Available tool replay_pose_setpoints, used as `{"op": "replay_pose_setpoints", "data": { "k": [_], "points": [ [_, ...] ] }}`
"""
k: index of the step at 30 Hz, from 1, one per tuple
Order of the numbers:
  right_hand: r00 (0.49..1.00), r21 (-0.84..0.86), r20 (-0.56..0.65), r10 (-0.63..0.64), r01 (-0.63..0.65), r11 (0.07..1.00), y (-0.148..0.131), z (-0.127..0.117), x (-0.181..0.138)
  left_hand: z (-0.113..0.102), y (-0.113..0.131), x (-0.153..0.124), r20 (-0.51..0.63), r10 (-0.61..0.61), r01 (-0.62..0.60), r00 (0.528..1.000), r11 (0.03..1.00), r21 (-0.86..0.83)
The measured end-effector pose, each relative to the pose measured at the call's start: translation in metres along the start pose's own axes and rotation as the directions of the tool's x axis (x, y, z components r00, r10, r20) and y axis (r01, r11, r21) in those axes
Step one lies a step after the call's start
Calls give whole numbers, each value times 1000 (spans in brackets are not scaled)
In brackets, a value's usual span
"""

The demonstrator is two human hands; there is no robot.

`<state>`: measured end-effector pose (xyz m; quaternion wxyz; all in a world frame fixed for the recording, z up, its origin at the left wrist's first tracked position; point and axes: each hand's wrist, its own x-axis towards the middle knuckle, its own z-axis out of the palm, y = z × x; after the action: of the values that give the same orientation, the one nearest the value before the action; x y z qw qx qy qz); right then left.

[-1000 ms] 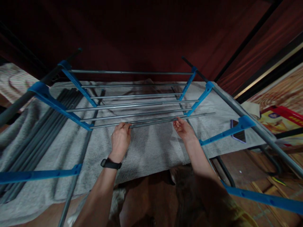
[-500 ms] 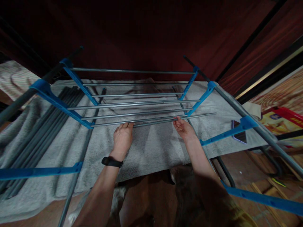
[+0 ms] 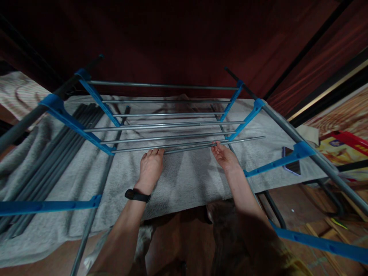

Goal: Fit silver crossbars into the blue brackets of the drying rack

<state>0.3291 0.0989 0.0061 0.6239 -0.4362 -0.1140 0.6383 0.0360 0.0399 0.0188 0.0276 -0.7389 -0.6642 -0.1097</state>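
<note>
A loose grey metal tube (image 3: 189, 148) lies across both my hands, its right end reaching past the rack's side. My left hand (image 3: 151, 165), below a black wristband, has its fingers curled over the tube's left part. With a pinch, my right hand (image 3: 224, 155) grips the same tube farther right. Just behind it, nearly touching, runs the nearest crossbar (image 3: 135, 148) of a rack. Blue plastic brackets (image 3: 99, 137) on the left and a blue bracket (image 3: 247, 119) on the right carry several such crossbars between the side poles.
Several loose grey tubes (image 3: 54, 165) lie bundled on the grey blanket (image 3: 184, 184) at left. A phone (image 3: 291, 161) rests on the right of the blanket. Beyond it stands a red and yellow box (image 3: 345, 147). Lower blue brackets (image 3: 51, 207) jut toward me. A dark red cloth (image 3: 172, 42) hangs behind.
The view has shifted very slightly. Both hands keep their hold on the tube, which has hardly moved relative to the rack.
</note>
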Motion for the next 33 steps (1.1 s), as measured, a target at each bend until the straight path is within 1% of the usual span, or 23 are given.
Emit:
{"op": "replay_pose_setpoints", "data": {
  "k": [10, 14, 19, 24, 29, 33],
  "points": [
    [1000, -10, -2, -14, 14, 1000, 0, -1, 1, 0, 2, 0, 14, 2, -2, 1000, 1000, -14],
    [1000, -20, -21, -12, 11, 1000, 0, -1, 1, -1, 3, 0, 30, 20, -21, 999, 999, 42],
    [999, -42, -36, -19, 17, 999, -1, 0, 1, -2, 5, 0, 24, 34, -36, 999, 995, 93],
    [999, -41, -37, -10, 9, 999, -2, 2, -1, -5, 6, 0, 22, 30, -32, 999, 995, 94],
    [999, -24, -51, 2, -4, 1000, -4, 4, -3, -5, 7, 0, 28, 27, -28, 999, 998, 55],
    [997, -26, -75, 13, -15, 1000, -4, 5, -4, -3, 7, 0, 16, 37, -38, 999, 997, 72]
  ]
}}
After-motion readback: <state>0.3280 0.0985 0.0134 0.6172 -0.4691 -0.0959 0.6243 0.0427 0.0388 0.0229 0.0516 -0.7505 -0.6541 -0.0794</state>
